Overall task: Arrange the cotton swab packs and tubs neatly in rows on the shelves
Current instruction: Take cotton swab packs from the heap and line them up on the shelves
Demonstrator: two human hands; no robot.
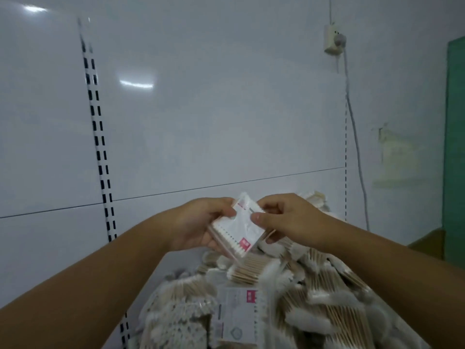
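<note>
Swab pack (pixel 237 229) tilted, long axis lower-left to upper-right, between both hands' grip.

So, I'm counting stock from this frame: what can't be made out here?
Head view:
- Print on the held pack: blurred, partly covered by left hand and right hand.
- The pile of packs: motion-blurred, cut off by the bottom edge, uncountable.
- What it rests on: hidden beneath it.

cotton swab pack (pixel 237 229) gripped by left hand (pixel 198 222) and right hand (pixel 289 217) | held above heaped swab packs (pixel 289 293) | white back panel (pixel 201 109) faced
</note>
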